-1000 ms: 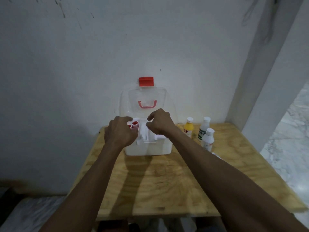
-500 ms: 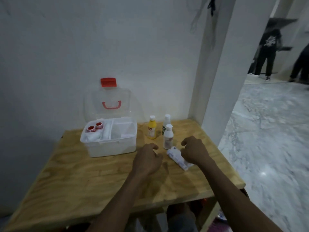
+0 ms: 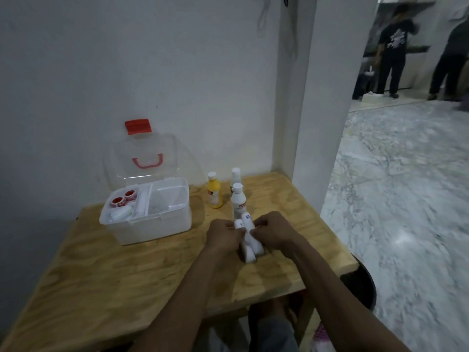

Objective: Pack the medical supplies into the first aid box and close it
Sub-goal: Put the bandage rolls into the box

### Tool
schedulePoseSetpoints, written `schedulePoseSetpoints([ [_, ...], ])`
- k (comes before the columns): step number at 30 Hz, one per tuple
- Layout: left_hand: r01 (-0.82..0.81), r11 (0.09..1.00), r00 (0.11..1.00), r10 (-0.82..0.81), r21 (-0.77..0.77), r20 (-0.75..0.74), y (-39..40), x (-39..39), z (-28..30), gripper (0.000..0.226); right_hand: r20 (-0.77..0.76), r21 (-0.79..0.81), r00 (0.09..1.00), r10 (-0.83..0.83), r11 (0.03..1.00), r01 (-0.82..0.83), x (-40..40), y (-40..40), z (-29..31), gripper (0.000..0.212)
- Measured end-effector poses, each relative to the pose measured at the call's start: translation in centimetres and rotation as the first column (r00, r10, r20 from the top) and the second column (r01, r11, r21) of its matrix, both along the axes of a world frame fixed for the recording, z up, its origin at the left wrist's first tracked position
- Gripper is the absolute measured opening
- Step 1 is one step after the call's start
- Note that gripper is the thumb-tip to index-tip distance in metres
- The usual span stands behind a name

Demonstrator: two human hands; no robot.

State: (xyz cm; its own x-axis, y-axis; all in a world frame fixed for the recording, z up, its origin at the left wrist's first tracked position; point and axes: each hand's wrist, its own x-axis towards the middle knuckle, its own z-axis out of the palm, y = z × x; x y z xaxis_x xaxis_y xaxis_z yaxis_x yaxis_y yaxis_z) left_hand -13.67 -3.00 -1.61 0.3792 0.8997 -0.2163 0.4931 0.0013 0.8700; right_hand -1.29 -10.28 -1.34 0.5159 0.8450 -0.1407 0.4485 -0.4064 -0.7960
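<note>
The white first aid box (image 3: 152, 229) stands open on the wooden table (image 3: 114, 275), its clear lid (image 3: 142, 158) with a red handle leaning against the wall. Two red tape rolls (image 3: 124, 198) and a white roll lie in its left compartment. Right of the box stand a yellow bottle (image 3: 215, 191) and two white bottles (image 3: 238, 199). In front of them my left hand (image 3: 223, 235) and my right hand (image 3: 274, 232) each grip a white wrapped bandage roll (image 3: 250, 240), side by side, lifted at the far end off the table.
A white wall runs behind the table and a white pillar (image 3: 317, 123) stands at its right rear corner. The table's right edge drops to a marble floor (image 3: 406, 199). Two people (image 3: 393, 52) stand far off at the back right.
My hands left the box and moved right to the bandage rolls lying by the bottles, then closed on them and tilted them up. The view swung to the right.
</note>
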Motion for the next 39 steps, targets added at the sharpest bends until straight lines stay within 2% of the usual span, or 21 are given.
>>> schedulePoseSetpoints([
  [2,0.024,0.999,0.998,-0.023,-0.027,0.059,0.1,-0.6,0.2,0.028,-0.089,0.025,0.996,0.024,0.999,-0.022,0.0,-0.3,0.4,0.031],
  [4,0.044,0.998,0.992,-0.039,-0.035,0.119,-0.1,-1.2,0.8,0.027,-0.176,0.063,0.983,0.051,0.997,-0.040,-0.2,-0.4,1.0,0.043],
  [7,0.046,0.999,0.981,-0.043,-0.014,0.187,-0.4,-2.7,2.1,0.013,-0.206,0.135,0.971,0.123,0.986,-0.096,-1.3,-0.4,2.5,0.057],
  [11,-0.029,0.995,0.966,0.002,0.100,0.258,0.2,-6.0,4.1,0.021,-0.106,0.270,0.971,0.214,0.946,-0.179,-3.9,0.6,5.1,0.068],
  [15,-0.126,0.921,0.964,0.025,0.369,0.266,2.0,-10.3,7.1,0.043,0.031,0.402,0.972,0.233,0.887,-0.226,-6.7,3.1,7.9,0.054],
  [17,-0.170,0.846,0.972,0.060,0.506,0.226,3.3,-12.2,8.7,0.040,0.102,0.456,0.972,0.213,0.858,-0.236,-8.2,4.6,9.1,0.048],
  [21,-0.226,0.760,0.973,0.148,0.609,0.177,6.6,-14.6,10.7,0.032,0.248,0.543,0.959,0.138,0.800,-0.255,-10.4,8.1,10.5,0.038],
  [25,-0.171,0.705,0.983,0.166,0.688,0.074,9.6,-15.3,10.6,0.024,0.324,0.516,0.934,0.148,0.800,-0.306,-11.5,10.8,10.2,0.026],
  [30,0.010,0.749,0.983,0.113,0.663,-0.142,11.6,-14.6,8.3,0.027,0.437,0.363,0.869,0.232,0.839,-0.406,-11.6,13.0,8.1,0.021],
  [34,0.115,0.752,0.946,0.115,0.648,-0.302,12.2,-14.3,6.8,0.027,0.449,0.228,0.839,0.308,0.868,-0.441,-12.0,13.8,7.1,0.023],
  [39,0.210,0.743,0.896,0.114,0.635,-0.430,12.7,-14.8,5.5,0.025,0.454,0.151,0.811,0.369,0.865,-0.479,-12.3,14.1,6.1,0.026],
])
